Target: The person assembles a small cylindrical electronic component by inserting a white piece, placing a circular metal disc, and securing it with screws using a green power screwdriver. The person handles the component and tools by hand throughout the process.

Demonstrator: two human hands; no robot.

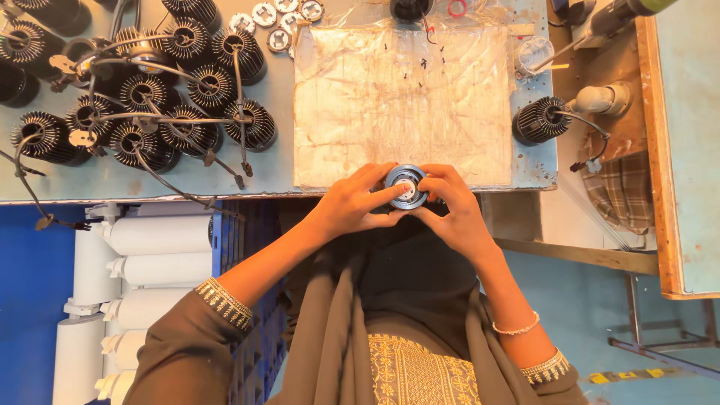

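Two hands on one part: your left hand point(351, 204) and right hand point(450, 211) both pinch the round black lamp housing point(406, 185) at the bench's near edge, 6 o'clock of the plastic-covered work mat point(401, 112). Finned black heat sinks point(172, 90) crowd around 10 o'clock.

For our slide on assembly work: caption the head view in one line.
Both hands, left and right, hold a round black part at the bench edge, beside finned black housings.

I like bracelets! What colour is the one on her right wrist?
The thin beaded bracelet looks white, in the head view.
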